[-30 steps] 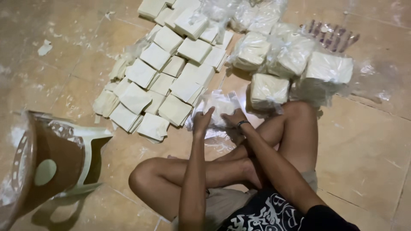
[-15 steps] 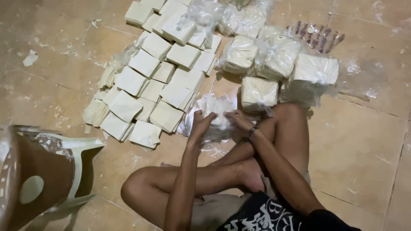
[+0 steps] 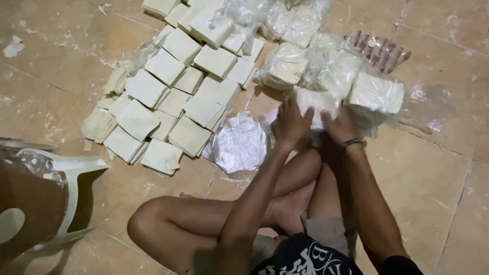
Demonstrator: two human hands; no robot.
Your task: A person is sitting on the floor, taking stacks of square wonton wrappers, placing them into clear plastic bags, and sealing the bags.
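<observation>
Both hands (image 3: 316,122) now on bagged stack (image 3: 317,104)

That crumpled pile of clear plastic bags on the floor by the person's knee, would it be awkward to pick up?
Probably floppy: the clear plastic bags lie crumpled and flat on the tiled floor, holding no shape. Likely very light, since the film looks thin and see-through. The glossy sheets may slide apart, so one grab might lift only a few.
</observation>
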